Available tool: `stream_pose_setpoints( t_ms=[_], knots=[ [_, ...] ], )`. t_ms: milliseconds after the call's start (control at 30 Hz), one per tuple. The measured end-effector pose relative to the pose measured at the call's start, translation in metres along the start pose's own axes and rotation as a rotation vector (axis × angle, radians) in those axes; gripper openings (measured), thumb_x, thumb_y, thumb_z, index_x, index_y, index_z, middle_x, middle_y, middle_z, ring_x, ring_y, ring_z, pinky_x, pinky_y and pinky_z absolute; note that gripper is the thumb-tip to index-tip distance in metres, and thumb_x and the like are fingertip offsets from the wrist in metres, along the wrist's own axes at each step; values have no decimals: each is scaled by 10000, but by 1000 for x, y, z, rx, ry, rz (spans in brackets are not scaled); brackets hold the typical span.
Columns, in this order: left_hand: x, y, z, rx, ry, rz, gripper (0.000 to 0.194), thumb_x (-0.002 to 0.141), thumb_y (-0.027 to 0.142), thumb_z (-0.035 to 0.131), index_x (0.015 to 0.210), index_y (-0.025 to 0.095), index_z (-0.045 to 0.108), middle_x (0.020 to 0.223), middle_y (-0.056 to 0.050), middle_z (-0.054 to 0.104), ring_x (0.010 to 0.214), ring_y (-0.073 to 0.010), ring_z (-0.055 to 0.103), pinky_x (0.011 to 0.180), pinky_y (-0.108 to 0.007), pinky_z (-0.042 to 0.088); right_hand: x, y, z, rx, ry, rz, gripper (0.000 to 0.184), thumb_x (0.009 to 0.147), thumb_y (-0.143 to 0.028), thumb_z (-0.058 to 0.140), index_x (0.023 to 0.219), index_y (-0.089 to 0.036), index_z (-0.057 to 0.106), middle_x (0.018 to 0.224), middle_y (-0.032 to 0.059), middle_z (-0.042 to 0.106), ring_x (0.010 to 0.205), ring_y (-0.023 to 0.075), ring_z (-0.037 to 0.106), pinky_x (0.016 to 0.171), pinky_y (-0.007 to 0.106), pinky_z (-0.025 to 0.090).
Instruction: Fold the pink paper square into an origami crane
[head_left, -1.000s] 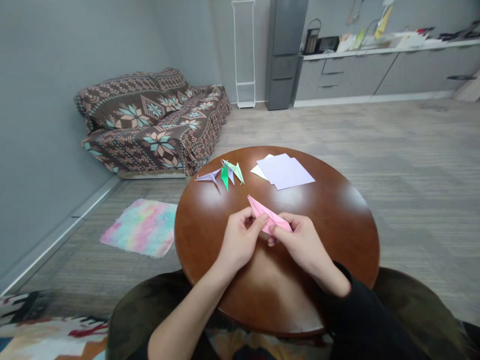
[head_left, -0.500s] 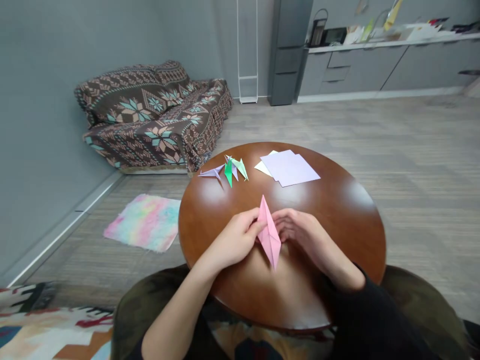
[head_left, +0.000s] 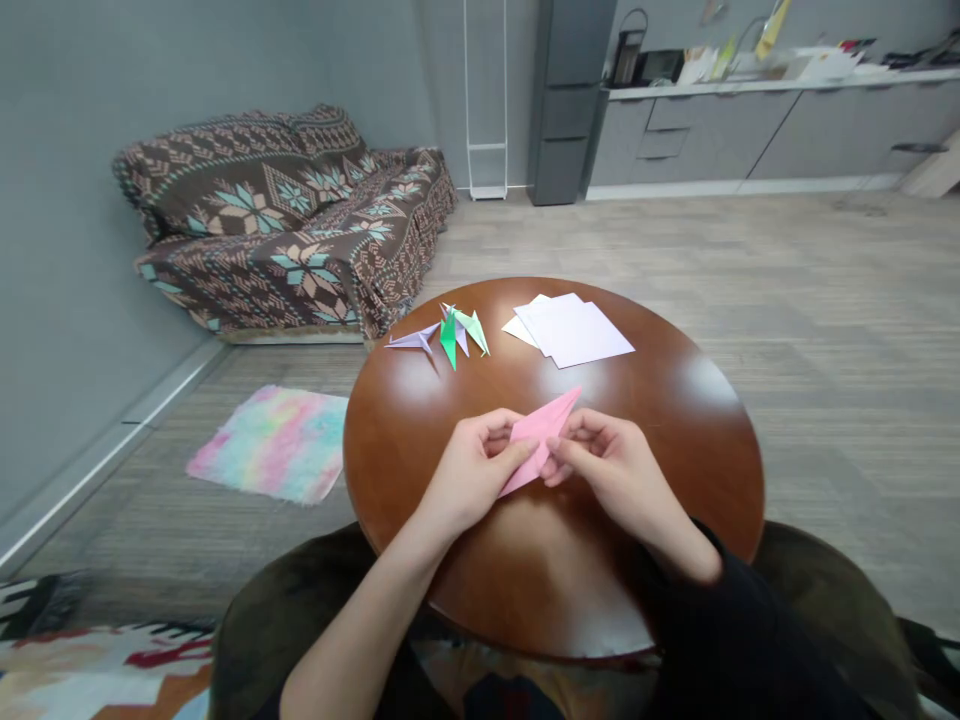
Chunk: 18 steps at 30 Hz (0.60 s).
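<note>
A folded piece of pink origami paper [head_left: 541,428], long and diamond-shaped, is held over the near middle of the round wooden table [head_left: 420,420]. Its upper point leans to the right. My left hand [head_left: 480,460] pinches its left side, thumb on top and fingers beneath. On the right side, my right hand [head_left: 600,450] grips the paper between thumb and fingers. Farther back lie several folded paper cranes: a lilac one [head_left: 417,339], a green one [head_left: 448,342] and a pale green one [head_left: 474,328] among them.
Square lilac sheets [head_left: 581,332] rest at the table's back, partly over a paler sheet [head_left: 523,329]. A pastel fluffy mat [head_left: 274,440] lies on the floor at left. Behind stand a covered sofa [head_left: 300,220], a grey fridge [head_left: 566,110] and kitchen cabinets [head_left: 705,140].
The pink paper has turned clockwise, its far point swinging right. My right hand has gone from loosely beside it to pinching its right side. The view has shifted slightly.
</note>
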<state>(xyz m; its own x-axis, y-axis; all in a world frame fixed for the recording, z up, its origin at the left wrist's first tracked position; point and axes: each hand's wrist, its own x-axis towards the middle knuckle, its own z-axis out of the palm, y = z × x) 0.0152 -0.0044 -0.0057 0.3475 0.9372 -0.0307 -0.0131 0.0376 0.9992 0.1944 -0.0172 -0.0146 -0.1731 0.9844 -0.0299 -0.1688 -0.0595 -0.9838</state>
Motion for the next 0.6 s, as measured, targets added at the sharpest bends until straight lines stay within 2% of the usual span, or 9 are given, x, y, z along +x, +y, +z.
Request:
stream_pose_setpoints(
  t_ms=[133,267,333,433,500,600],
  knots=[
    [-1,-1,-4,4,6,-16,152,851,237,732,950,127,769,901,-58,782,794,-177,689,768,-273,500,0,-1,-3,-46,-26,10,234,808,-328,842,788,-151,691,679,35,741,597,143,701,616,258,606],
    [-2,9,-15,146,-89,-68,136,838,252,757,891,129,780,844,-46,778,757,-162,684,693,-239,464,1,-1,-9,-54,33,-57,247,801,-293,844,953,-180,686,737,8,749,637,138,687,617,245,572],
    [-3,13,-21,197,-98,-73,196,815,253,785,977,142,777,861,-44,786,752,-161,691,680,-234,464,3,-1,-12,-77,46,-65,249,811,-289,835,974,-190,676,729,-5,741,641,136,683,630,246,553],
    [-4,15,-29,220,10,-78,370,776,279,831,1105,157,711,745,-25,777,663,-162,683,638,-234,468,3,-2,-13,-134,-1,-47,233,802,-301,841,935,-176,696,740,10,740,682,149,682,653,253,521],
    [-4,16,-33,240,96,-73,387,774,270,832,1114,164,681,719,-31,783,646,-168,695,638,-235,479,2,-3,-12,-181,-70,-22,228,814,-309,823,957,-166,718,782,27,749,709,161,674,668,267,506],
    [-4,15,-35,187,159,-42,435,749,295,862,1119,162,676,737,-55,791,670,-189,724,631,-236,500,0,-6,-10,-254,-186,8,173,873,-326,750,924,-161,747,778,27,725,675,155,628,638,274,462]
  ],
)
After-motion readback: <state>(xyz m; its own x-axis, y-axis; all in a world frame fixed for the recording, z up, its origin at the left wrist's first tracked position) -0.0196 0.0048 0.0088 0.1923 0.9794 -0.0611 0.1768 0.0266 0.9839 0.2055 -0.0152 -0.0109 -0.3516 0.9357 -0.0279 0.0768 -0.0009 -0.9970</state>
